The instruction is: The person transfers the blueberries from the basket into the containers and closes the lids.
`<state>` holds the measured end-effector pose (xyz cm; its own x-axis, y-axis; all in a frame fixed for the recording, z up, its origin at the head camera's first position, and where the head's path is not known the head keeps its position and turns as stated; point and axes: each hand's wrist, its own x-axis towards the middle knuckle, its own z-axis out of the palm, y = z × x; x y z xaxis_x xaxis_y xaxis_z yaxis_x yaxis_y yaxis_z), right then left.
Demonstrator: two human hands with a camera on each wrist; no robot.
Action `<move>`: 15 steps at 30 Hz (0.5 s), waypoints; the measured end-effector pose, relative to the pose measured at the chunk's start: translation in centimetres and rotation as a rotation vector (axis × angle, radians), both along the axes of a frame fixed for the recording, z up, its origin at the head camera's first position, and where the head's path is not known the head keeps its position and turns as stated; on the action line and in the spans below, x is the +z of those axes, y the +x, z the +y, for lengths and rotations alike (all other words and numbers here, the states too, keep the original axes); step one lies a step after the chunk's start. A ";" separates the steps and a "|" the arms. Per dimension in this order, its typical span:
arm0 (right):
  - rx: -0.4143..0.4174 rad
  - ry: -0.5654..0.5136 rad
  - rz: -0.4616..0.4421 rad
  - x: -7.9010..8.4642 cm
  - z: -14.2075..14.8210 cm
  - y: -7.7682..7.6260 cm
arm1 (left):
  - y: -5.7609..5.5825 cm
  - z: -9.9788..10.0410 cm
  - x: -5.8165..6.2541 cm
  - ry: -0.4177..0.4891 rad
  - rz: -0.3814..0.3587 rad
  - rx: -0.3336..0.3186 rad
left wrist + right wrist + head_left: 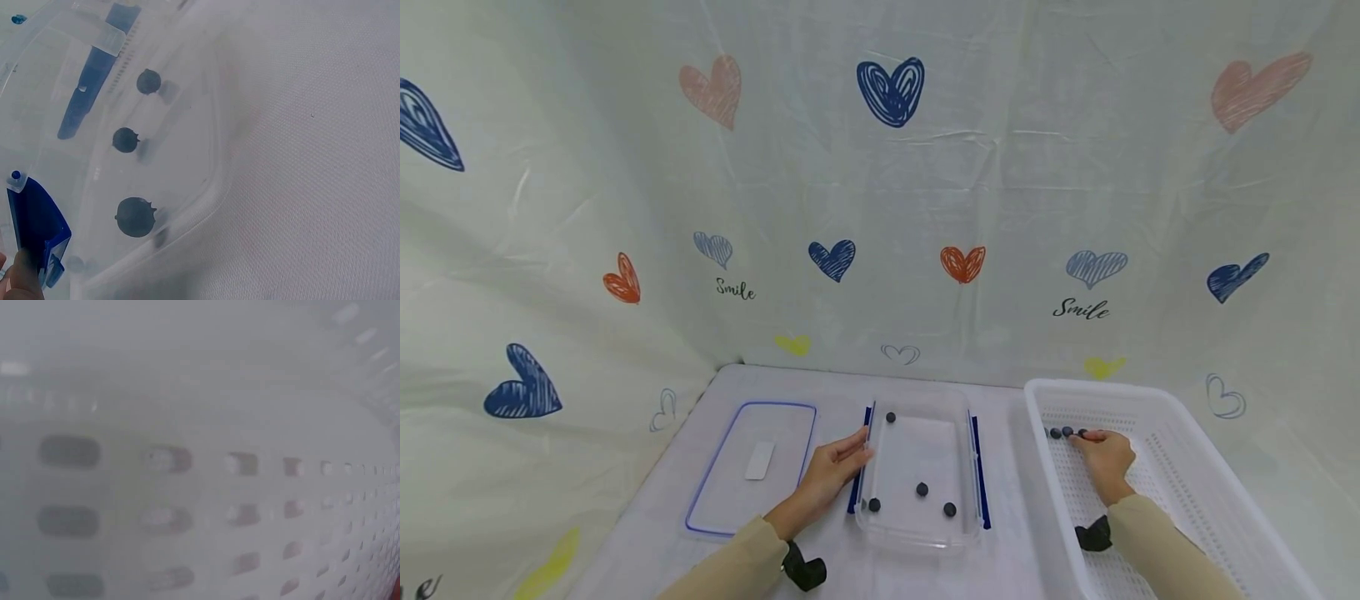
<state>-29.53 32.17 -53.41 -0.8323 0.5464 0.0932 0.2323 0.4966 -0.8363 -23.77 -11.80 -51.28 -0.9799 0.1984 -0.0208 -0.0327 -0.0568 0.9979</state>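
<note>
A clear plastic container (917,537) with blue side latches (981,475) sits mid-table, holding several blueberries (922,490). My left hand (827,475) holds its left side; in the left wrist view a fingertip (24,275) touches a blue latch (39,219). Inside the white basket (1157,400) on the right, my right hand (1105,462) pinches a blueberry (1082,432) near the left wall. Beside it lie more blueberries (1067,432). The right wrist view shows only the blurred, perforated basket wall (206,494), with the right hand's grip out of sight.
Left of the container lies a clear lid (722,492) with a blue rim and a white rectangular label (759,461). A white cloth covers the table (1007,542). Behind it hangs a white sheet (880,183) printed with hearts.
</note>
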 end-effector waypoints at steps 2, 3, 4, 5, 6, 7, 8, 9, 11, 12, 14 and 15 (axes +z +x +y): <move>-0.004 0.010 0.000 0.0 0.0 0.0 | 0.0 0.0 0.0 -0.010 0.000 0.002; -0.003 0.014 -0.001 0.1 0.0 0.0 | 0.1 0.0 0.1 -0.016 0.004 0.002; -0.003 0.021 -0.001 0.1 0.0 -0.1 | 0.0 0.0 0.1 -0.023 0.010 0.002; 0.002 0.022 -0.001 0.2 0.0 -0.1 | 0.0 0.0 0.1 -0.029 0.013 0.002; 0.005 0.019 -0.001 0.3 0.1 -0.1 | 0.0 -0.1 0.2 -0.031 0.015 0.001; 0.008 0.018 -0.001 0.4 0.1 -0.2 | -0.1 0.0 0.2 -0.026 0.014 0.000; 0.009 0.015 -0.003 0.4 0.1 -0.2 | -0.1 0.0 0.2 -0.024 0.011 0.001; 0.013 0.010 -0.003 0.5 0.1 -0.2 | -0.1 0.0 0.2 -0.021 0.008 0.001; 0.017 0.004 -0.004 0.6 0.1 -0.1 | -0.2 0.0 0.1 -0.018 0.003 0.004; 0.015 0.003 -0.010 0.7 0.1 0.0 | -0.2 0.0 0.1 -0.015 0.000 0.004; 0.022 0.005 -0.024 0.8 0.1 0.1 | -0.1 0.0 0.1 -0.014 -0.005 0.006; 0.029 0.007 -0.035 0.9 0.1 0.2 | -0.1 0.0 0.1 -0.015 -0.005 0.007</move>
<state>-29.29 32.28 -52.51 -0.8504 0.5218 0.0677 0.2468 0.5092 -0.8245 -23.82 -11.78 -51.13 -0.9811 0.1916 -0.0287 -0.0374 -0.0422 0.9984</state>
